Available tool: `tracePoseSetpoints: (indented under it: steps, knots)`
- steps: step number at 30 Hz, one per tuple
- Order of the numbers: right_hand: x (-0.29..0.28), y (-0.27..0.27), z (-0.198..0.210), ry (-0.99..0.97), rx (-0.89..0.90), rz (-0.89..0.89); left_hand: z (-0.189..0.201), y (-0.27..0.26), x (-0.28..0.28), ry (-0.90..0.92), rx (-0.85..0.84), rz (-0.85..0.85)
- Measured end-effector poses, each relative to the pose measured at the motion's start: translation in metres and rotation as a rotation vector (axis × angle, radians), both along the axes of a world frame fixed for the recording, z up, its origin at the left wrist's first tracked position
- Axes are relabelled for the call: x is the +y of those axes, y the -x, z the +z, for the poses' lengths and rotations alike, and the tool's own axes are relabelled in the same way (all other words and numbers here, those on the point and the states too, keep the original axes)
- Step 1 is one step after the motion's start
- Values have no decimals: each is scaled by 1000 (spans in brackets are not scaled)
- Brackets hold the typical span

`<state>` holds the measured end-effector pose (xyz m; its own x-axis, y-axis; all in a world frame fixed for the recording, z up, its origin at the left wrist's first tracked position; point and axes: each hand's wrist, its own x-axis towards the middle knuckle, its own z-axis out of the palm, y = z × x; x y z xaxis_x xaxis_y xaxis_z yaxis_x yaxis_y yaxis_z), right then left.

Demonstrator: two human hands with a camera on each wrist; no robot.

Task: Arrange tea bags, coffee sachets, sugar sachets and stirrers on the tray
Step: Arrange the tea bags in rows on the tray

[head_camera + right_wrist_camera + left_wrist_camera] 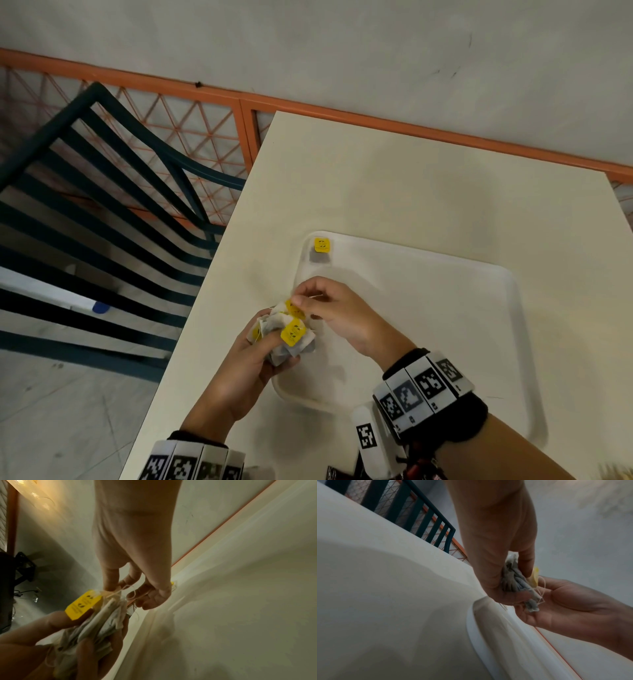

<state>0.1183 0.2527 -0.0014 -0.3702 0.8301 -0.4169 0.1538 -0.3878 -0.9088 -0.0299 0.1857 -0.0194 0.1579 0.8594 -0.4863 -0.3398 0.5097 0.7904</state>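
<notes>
Tea bags [289, 337] bunched in left hand [246, 373], clenched round crumpled white paper bodies, yellow tags [293, 333] sticking up. Held above near-left edge of white tray [479, 342], on cream desk [376, 178]. Right hand [337, 318] just beside bunch, thumb and fingertips pinching a thin string [130, 595] at top of bunch. One single tea bag [321, 251] lying flat in far-left corner of tray, tag end toward far side, long axis approx. along tray's left rim. Dark slatted chair [102, 212] left of desk, orange mesh fence [191, 137] behind, grey wall beyond. Nr bottom edge of head view, dark sachets [339, 474] cut off, type not readable. No. of bags in bunch hard to count, overlapped by fingers. Bunch has no clear axis; paper ends fanned toward tray.
</notes>
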Motion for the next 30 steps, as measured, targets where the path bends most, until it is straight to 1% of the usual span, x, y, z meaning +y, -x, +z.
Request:
tracePoseSetpoints:
  steps: [4,9,12,14,16,19,20,21,23,25,27,30]
  knots:
    - [6,-2,-4,-39,13,-81,-1,1,0,7,-6,27]
    - [20,-15,-4,-115,22,-324,-2,4,-1,32,-25,85]
    - [37,-30,-6,-161,-93,-360,0,7,-2,36,-23,101]
    - [49,-40,-11,-219,-236,-342,0,9,-1,32,-27,119]
    - [58,-50,-15,-290,-407,-298,0,9,0,25,-32,136]
    - [59,-63,-22,-427,-714,-168,-1,8,0,27,-17,142]
    - [56,-65,-22,-479,-764,-126,-1,8,0,30,-16,143]
    - [51,-65,-20,-531,-785,-68,-2,7,0,33,-17,142]
    - [38,-61,-21,-640,-785,114,-3,6,0,37,-18,141]
    - [26,-56,-22,-679,-809,281,-3,4,1,38,-22,139]
    - [20,-55,-24,-664,-850,343,-3,1,1,34,-24,131]
    - [22,-55,-27,-640,-876,322,-2,-1,1,39,-30,134]
